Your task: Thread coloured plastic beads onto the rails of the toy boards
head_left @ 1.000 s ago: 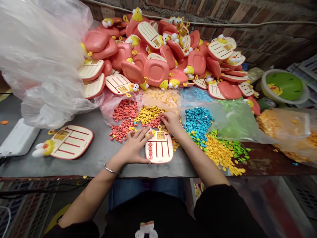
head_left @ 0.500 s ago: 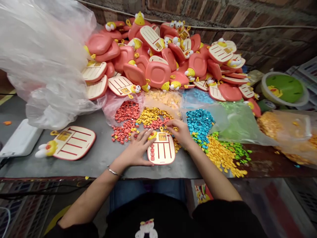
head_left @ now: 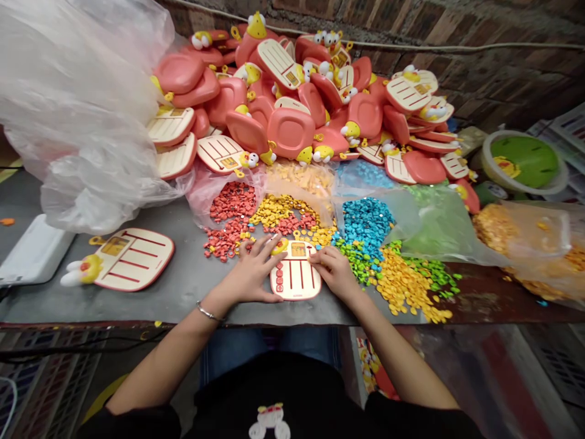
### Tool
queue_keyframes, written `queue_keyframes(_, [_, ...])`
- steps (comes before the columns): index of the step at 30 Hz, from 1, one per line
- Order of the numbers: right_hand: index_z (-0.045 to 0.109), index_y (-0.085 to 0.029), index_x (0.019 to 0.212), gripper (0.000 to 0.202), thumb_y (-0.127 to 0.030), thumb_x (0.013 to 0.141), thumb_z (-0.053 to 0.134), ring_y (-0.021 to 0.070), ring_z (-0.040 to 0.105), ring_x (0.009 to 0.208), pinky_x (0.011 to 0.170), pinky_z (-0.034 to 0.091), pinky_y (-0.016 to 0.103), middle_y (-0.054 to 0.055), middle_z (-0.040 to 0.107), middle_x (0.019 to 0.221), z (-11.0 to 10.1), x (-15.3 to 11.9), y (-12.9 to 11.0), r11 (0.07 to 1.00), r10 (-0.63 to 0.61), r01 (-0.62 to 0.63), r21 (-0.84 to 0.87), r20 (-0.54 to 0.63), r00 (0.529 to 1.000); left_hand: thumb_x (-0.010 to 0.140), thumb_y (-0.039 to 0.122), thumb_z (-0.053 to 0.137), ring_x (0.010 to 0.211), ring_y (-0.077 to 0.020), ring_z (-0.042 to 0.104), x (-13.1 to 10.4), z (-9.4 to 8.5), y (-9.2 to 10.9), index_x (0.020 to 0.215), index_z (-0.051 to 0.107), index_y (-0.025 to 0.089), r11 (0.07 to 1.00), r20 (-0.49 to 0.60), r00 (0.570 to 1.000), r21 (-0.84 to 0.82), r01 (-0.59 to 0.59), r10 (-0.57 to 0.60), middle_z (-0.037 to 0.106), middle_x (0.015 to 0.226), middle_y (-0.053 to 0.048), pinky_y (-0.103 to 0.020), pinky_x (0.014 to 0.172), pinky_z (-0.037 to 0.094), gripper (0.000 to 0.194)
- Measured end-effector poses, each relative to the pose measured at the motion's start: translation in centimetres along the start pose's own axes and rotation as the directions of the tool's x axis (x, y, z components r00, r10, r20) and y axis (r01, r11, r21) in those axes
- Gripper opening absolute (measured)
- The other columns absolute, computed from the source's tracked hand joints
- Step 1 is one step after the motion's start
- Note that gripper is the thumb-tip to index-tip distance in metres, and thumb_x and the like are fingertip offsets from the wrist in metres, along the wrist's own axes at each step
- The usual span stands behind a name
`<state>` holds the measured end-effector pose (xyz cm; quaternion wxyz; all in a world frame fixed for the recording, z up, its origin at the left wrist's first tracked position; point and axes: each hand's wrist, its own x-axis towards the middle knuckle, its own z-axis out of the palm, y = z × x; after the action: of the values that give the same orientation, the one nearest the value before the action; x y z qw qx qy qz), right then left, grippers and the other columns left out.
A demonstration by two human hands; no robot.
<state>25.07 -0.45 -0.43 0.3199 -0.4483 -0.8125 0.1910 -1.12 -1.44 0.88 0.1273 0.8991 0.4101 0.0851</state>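
Observation:
A cream board with a red rim [head_left: 297, 281] lies flat on the grey table, a column of red pieces in its left slot. My left hand [head_left: 251, 272] rests on its left side with fingers spread, thumb at the lower left edge. At the board's upper right, the fingertips of my right hand [head_left: 336, 272] are pinched together; what they hold, if anything, is too small to make out. Behind the board are small red pieces [head_left: 233, 204] and yellow pieces [head_left: 273, 210]. Blue pieces [head_left: 365, 222], green pieces [head_left: 359, 259] and more yellow pieces [head_left: 404, 283] lie to its right.
Another board [head_left: 137, 259] lies on the left beside a white box [head_left: 34, 253]. A large plastic bag [head_left: 86, 110] stands at the back left. Many red boards [head_left: 290, 131] are heaped at the back. A round tub [head_left: 525, 161] is at the right.
My right hand has moved from the loose pieces behind the board down onto the board's upper right. My left hand has stayed on the board's left side.

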Motion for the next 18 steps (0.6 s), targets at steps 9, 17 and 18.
queue_keyframes(9, [0.071, -0.022, 0.084, 0.015, -0.019, 0.091, 0.058, 0.0208, 0.061, 0.082, 0.075, 0.05, 0.035, 0.006, 0.067, 0.081, 2.8, 1.4, -1.2, 0.995, 0.002, -0.004, 0.1, 0.021, 1.0, 0.065, 0.073, 0.066, 0.141, -0.0429, 0.021, 0.0, 0.2, -0.1, 0.142, 0.048, 0.019, 1.0, 0.009, 1.0, 0.005, 0.002, -0.002, 0.017, 0.161, -0.019, -0.057, 0.107, 0.013, 0.096])
queue_keyframes(17, [0.071, -0.021, 0.085, 0.01, -0.026, 0.09, 0.063, 0.0181, 0.064, 0.082, 0.081, 0.047, 0.034, 0.003, 0.071, 0.083, 1.0, 2.2, -1.9, 0.925, -0.237, 0.11, 0.363, 0.327, 0.915, 0.064, 0.077, 0.065, 0.141, -0.0407, 0.022, 0.0, 0.2, -0.3, 0.139, 0.052, 0.02, 1.0, -0.011, 1.0, 0.008, 0.007, -0.007, 0.019, 0.161, -0.018, -0.055, 0.106, 0.015, 0.095])
queue_keyframes(18, [0.072, -0.022, 0.089, 0.01, -0.028, 0.089, 0.064, 0.018, 0.065, 0.083, 0.081, 0.047, 0.033, 0.003, 0.073, 0.086, 0.5, 2.7, -1.9, 0.918, -0.233, 0.074, 0.389, 0.379, 0.895, 0.063, 0.076, 0.066, 0.141, -0.0407, 0.022, 0.0, 0.2, -0.3, 0.139, 0.051, 0.021, 1.0, -0.011, 1.0, 0.003, 0.009, -0.009, 0.019, 0.161, -0.018, -0.055, 0.106, 0.015, 0.095])
